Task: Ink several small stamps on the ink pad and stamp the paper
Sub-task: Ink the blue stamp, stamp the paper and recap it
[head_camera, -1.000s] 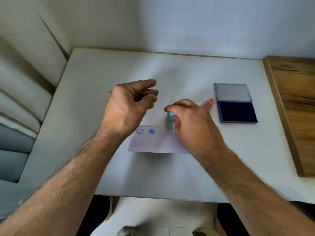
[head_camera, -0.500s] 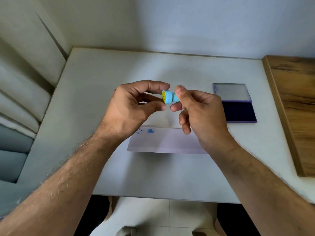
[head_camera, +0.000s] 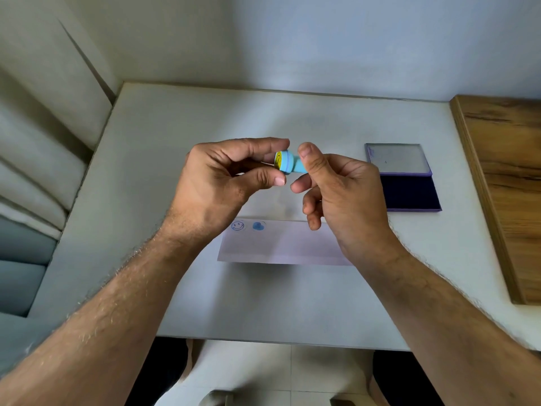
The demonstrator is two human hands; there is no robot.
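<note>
While both hands hold one little blue stamp [head_camera: 285, 162] up above the paper [head_camera: 292, 244], the left hand [head_camera: 222, 183] pinches its round end and the right hand [head_camera: 336, 191] pinches its handle. Two blue marks [head_camera: 248, 226] sit on the paper. One open ink pad [head_camera: 405, 178] lies to the paper's right.

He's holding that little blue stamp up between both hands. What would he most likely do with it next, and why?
Probably pull off the cap with the left hand. The stamp is held sideways in the air, the right hand pinching its narrow end while left fingers close on the wide yellow-faced end. The ink pad lies open, and the paper has only two prints, so inking should follow.
</note>
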